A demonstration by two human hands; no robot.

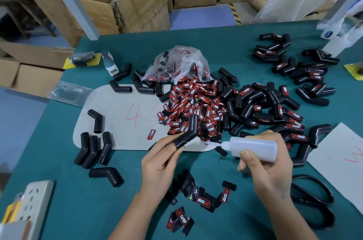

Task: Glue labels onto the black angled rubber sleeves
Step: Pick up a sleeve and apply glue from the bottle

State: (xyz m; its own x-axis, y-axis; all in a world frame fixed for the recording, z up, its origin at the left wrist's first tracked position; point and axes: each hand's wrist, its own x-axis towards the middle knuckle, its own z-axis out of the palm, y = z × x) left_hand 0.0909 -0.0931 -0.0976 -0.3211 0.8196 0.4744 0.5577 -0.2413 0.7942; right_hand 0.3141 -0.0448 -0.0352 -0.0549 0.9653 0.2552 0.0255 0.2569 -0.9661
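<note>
Teal worktop, cartons behind | left hand grips an angled rubber sleeve near centre | right hand grips the glue bottle, nozzle beside sleeve | risk: oversqueeze floods glue onto my fingers, label pile.

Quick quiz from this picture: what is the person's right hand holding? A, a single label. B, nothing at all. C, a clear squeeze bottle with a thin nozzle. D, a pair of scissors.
C: the right hand grips a clear squeeze bottle, its thin nozzle aimed at the black angled sleeve held in the left hand.
</note>
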